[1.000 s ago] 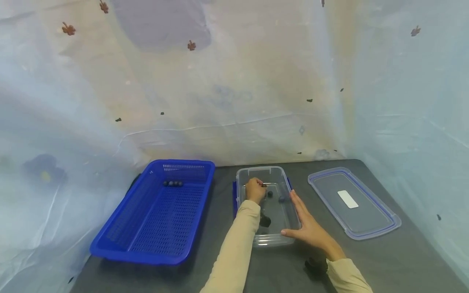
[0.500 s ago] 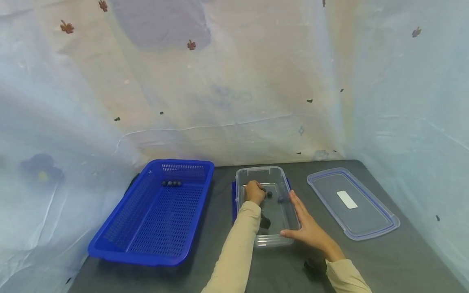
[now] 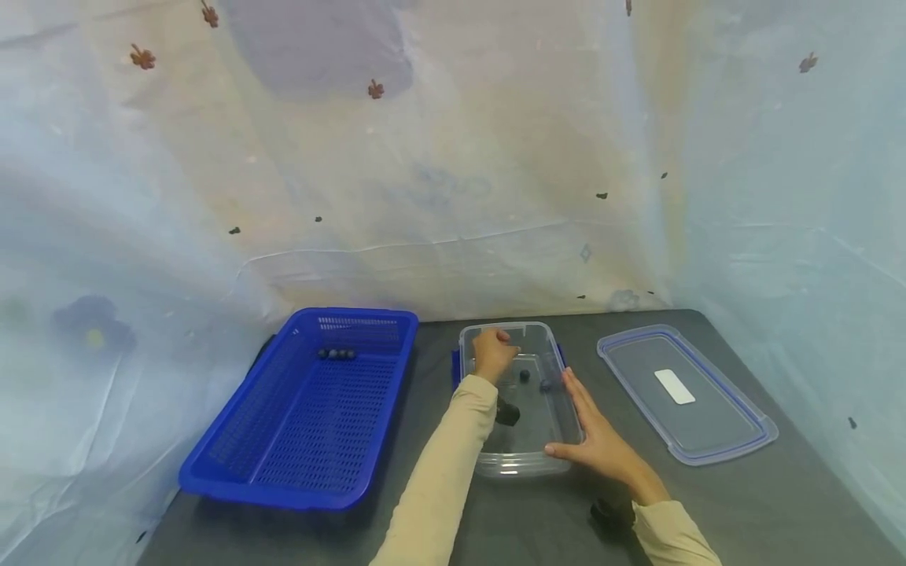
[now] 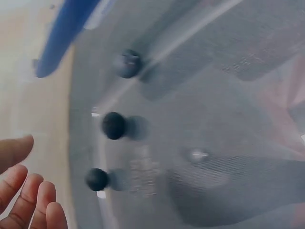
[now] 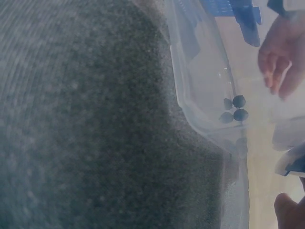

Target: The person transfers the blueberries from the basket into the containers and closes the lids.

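My left hand (image 3: 493,352) hangs over the far part of the clear plastic container (image 3: 538,456). In the left wrist view its thumb (image 4: 16,151) and fingers are apart, with nothing visible between them. Three blueberries lie in a row along the container's wall: one blueberry (image 4: 114,125) in the middle, another blueberry (image 4: 97,179) nearest my fingers, and a third blueberry (image 4: 129,63) beyond. Only two of them show plainly in the head view. With extended fingers, my right hand (image 3: 598,440) touches the container's right side.
A blue slotted basket (image 3: 283,497) stands at left, with several blueberries (image 3: 336,354) lined up at its far end. Right of the container lies its clear lid (image 3: 708,424) with a blue seal and white label. Blue latches (image 3: 455,385) flank the container on the grey tabletop (image 3: 538,519).
Earlier, my left fingertips were at a blueberry low in the container. The hand has since lifted off and moved up, leaving the fingers clear of it. My right hand stays put.
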Action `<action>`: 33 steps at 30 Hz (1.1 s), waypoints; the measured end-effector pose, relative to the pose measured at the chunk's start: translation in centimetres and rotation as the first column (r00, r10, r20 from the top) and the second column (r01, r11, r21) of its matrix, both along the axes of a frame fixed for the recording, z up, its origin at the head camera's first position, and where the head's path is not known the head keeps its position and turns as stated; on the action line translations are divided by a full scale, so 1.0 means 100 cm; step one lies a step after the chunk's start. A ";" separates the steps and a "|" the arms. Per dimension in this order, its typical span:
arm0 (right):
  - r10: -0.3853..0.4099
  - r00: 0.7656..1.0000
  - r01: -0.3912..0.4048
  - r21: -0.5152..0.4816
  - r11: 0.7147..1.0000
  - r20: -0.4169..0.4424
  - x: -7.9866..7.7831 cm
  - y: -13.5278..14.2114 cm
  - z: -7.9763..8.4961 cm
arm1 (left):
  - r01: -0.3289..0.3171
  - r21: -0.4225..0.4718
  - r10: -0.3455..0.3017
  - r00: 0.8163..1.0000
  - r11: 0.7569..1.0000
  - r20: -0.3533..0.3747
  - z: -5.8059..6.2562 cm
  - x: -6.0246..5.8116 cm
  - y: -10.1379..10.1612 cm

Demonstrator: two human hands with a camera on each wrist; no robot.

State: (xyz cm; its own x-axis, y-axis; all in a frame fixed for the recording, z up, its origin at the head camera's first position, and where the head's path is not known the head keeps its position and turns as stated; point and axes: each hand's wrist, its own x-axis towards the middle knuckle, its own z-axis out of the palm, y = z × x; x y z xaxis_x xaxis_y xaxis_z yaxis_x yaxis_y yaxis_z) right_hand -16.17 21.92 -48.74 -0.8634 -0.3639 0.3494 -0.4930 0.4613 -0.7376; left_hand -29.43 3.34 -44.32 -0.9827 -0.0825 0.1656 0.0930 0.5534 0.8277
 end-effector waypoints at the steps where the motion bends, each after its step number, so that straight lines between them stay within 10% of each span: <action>1: -0.001 1.000 0.001 0.001 1.000 0.000 0.000 0.000 0.000 | 0.020 0.015 -0.020 1.000 1.000 -0.001 0.003 -0.001 -0.001; 19: 0.004 1.000 -0.004 -0.010 1.000 -0.013 0.000 0.001 -0.003 | 0.285 0.101 -0.265 0.949 0.953 -0.170 0.055 0.010 -0.043; 33: 0.007 1.000 -0.007 -0.036 0.999 -0.002 0.000 0.001 -0.002 | 0.222 0.110 -0.182 0.940 0.969 -0.289 0.082 0.011 -0.099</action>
